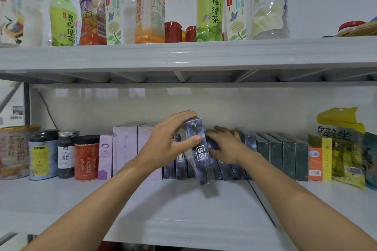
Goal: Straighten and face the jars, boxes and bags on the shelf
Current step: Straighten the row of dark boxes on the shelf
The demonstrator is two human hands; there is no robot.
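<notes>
Head camera, looking forward and down at a white shelf (61, 195), with my two bare forearms reaching in from the bottom of the frame. My left hand (171, 138) grips the top of a dark marbled box (199, 150), fingers curled over its far edge and thumb pressed on its front; the box stands out in front of its row and leans to the left, so I judge I am pulling it free to square it up. My right hand (226, 144) rests on the row of matching dark boxes (230, 166) just behind, fingers fairly straight and spread against them, probably to hold them back so they do not topple; it clasps nothing that I can see. Each dark box carries a small white square logo I cannot read. Left of them stand lilac boxes (126, 148), then a red jar (86, 159) with Chinese lettering, a dark glass jar (66, 154) and a blue and yellow tin (43, 154), all facing front. To the right sit dark green boxes (283, 159), an orange box (315, 162) and a crumpled yellow bag (344, 148) with large Chinese characters and a barcode. On the upper shelf (183, 54), drink bottles stand in a row; a green bottle (210, 3) reads 青梅绿茶.
</notes>
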